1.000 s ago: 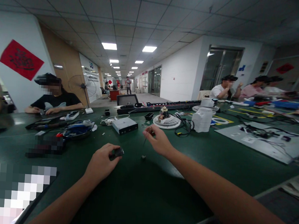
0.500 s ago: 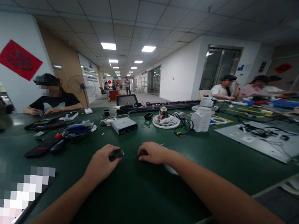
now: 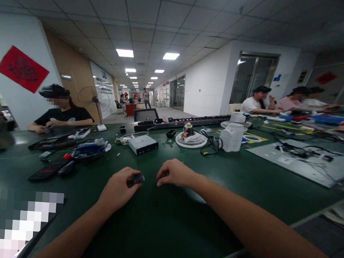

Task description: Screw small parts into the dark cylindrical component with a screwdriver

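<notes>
My left hand (image 3: 117, 188) is closed on a small dark part (image 3: 138, 178), pinched between thumb and fingertips just above the green table mat (image 3: 159, 230). My right hand (image 3: 174, 173) is curled in a pinch beside it, fingertips down near the mat and a short gap from the dark part. What the right fingers hold is hidden under them.
Beyond my hands lie a grey box-shaped drive (image 3: 143, 144), a white fan grille with a motor (image 3: 191, 139) and a white fan body (image 3: 232, 137). A bowl of tools (image 3: 88, 150) and a dark phone (image 3: 47, 171) lie at left. Other people sit round the table.
My right hand came down from a raised pinch to the mat, over a tiny piece lying there, and closed. It now sits closer to my left hand, which barely moved.
</notes>
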Demonstrator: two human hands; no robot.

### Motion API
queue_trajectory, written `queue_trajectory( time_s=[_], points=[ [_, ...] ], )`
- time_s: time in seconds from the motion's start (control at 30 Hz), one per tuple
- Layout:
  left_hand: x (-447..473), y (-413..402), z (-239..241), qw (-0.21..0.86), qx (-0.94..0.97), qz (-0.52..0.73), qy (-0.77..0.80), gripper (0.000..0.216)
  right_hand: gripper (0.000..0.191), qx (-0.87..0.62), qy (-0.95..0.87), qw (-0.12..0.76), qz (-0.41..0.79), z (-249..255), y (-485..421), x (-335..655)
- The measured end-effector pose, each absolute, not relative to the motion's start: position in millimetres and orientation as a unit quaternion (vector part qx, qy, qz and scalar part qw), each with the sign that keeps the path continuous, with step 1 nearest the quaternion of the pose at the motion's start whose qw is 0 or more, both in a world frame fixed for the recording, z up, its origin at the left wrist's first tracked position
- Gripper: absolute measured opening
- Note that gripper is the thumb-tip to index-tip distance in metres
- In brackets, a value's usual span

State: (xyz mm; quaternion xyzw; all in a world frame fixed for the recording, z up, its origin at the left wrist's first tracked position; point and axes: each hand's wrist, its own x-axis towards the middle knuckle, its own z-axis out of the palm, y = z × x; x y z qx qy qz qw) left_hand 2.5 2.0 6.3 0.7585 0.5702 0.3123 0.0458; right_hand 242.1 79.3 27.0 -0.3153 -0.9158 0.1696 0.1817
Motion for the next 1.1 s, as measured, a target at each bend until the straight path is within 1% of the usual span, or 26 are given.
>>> queue_trajectory(
  time_s=[0.1,0.3,0.4,0.53,0.6,0.7,0.83,0.93,1.1],
  points=[
    [4,2,5,0.058,0.776,0.313,0.545,0.03,0.023,-0.29,-0.917,0.22,0.161,29,76,240],
    [7,-2,6,0.065,0.806,0.315,0.498,0.03,0.016,-0.264,-0.92,0.261,0.13,29,66,236],
    [8,-3,6,0.066,0.821,0.31,0.474,0.031,0.013,-0.226,-0.926,0.284,0.107,27,63,234],
    [10,-3,5,0.055,0.837,0.301,0.453,0.031,0.015,-0.159,-0.939,0.292,0.087,23,63,231],
    [11,-3,5,0.047,0.84,0.302,0.449,0.032,0.015,-0.159,-0.937,0.297,0.087,21,63,231],
    [11,-5,6,0.045,0.842,0.304,0.443,0.029,0.009,-0.17,-0.93,0.313,0.094,20,63,230],
    [13,-7,8,0.052,0.849,0.3,0.432,0.026,0.005,-0.145,-0.932,0.316,0.099,20,62,229],
    [13,-7,8,0.054,0.854,0.296,0.424,0.026,0.006,-0.165,-0.927,0.321,0.102,21,61,228],
    [12,-7,7,0.052,0.865,0.286,0.41,0.031,0.02,-0.215,-0.915,0.319,0.121,22,63,228]
  ],
)
